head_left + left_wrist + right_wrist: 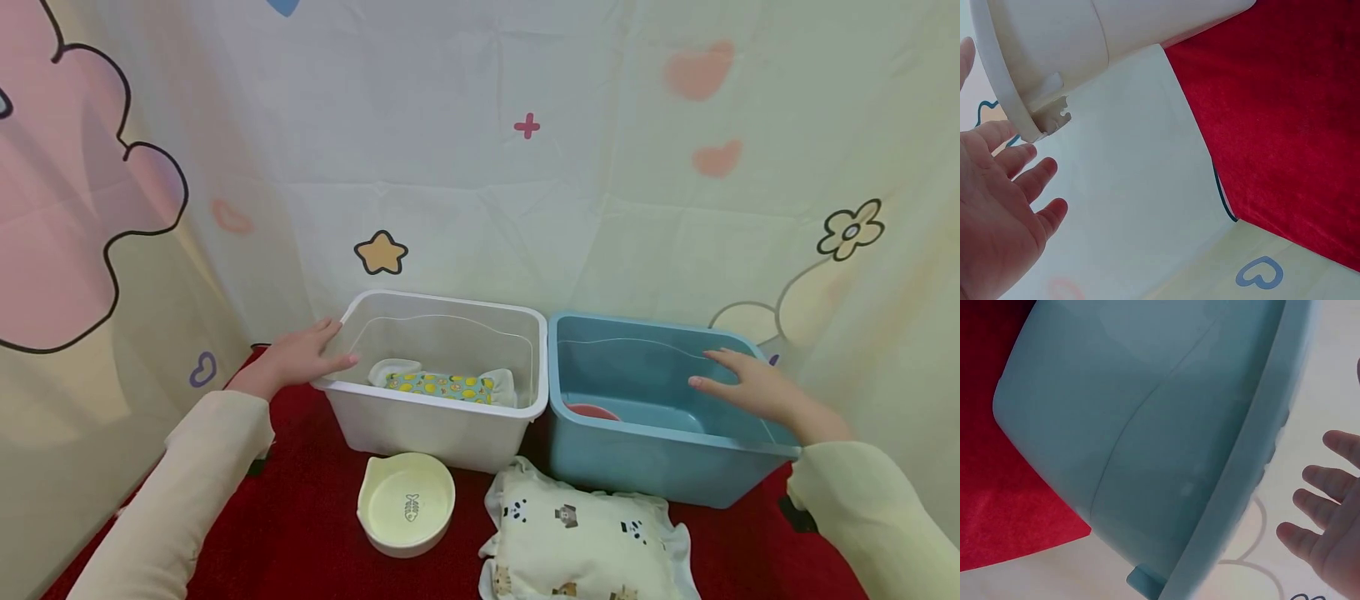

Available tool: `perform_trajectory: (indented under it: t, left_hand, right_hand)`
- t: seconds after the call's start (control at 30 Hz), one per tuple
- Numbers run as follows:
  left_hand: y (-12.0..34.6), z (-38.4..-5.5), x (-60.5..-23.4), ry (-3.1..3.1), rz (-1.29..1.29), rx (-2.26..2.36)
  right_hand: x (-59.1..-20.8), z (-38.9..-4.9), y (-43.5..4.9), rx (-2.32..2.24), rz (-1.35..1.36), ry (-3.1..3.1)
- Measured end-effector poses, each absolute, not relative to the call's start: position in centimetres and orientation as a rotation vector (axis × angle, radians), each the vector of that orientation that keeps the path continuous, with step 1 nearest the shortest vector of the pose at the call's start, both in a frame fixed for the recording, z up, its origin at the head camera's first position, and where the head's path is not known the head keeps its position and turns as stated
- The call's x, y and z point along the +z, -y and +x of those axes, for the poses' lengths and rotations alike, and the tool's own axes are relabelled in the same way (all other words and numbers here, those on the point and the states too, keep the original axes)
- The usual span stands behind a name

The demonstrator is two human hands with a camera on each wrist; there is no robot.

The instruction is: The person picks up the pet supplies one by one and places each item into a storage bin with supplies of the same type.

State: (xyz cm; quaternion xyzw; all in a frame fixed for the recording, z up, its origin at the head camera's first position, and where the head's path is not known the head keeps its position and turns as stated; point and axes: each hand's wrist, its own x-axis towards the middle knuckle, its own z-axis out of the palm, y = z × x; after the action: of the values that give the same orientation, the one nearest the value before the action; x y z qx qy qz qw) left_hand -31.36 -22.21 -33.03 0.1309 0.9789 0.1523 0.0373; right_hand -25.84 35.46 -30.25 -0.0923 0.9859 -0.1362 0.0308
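Note:
Beside the left end of a white plastic bin (pixel 427 435), my left hand (pixel 300 357) is spread with straight fingers at the rim. The left wrist view has the fingers (pixel 1038 178) close to that rim; contact is hard to tell. My right hand (pixel 761 387) hovers, fingers extended, over the right end of a blue plastic bin (pixel 637 458). In the right wrist view its fingers (pixel 1316 506) are apart from the rim. A small lemon-print pillow (pixel 442 386) with white ruffles lies in the white bin. Part of a red-pink object (pixel 592 412) shows inside the blue bin, mostly hidden by the front wall.
In front of the white bin stands a pale yellow pet bowl (pixel 408 504) with a fishbone print. A cream ruffled pillow (pixel 588 542) with animal prints lies before the blue bin. Red cloth (pixel 300 517) covers the table, and a printed curtain (pixel 465 167) hangs behind.

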Motion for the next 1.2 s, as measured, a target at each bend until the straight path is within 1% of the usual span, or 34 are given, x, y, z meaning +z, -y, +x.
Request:
perform_trajectory:
  t: [0.3, 0.67, 0.9, 1.2]
  left_hand:
    - [22.2, -30.6, -33.1, -3.0, 0.42, 0.505]
    - [22.3, -30.4, -33.5, -2.983, 0.445, 0.568]
    - [22.3, -30.2, -33.8, -2.979, 0.398, 0.557]
    - [22.3, -29.8, -33.8, -2.997, 0.407, 0.53]
  right_hand:
    - [-30.2, -25.0, -34.4, -0.427, -0.371, -3.068]
    - [-30.4, -24.5, -33.7, -0.445, -0.438, -3.074]
    - [-30.6, -23.8, -33.1, -0.466, -0.489, -3.083]
    - [-30.7, -23.3, -32.5, -0.469, -0.527, -3.089]
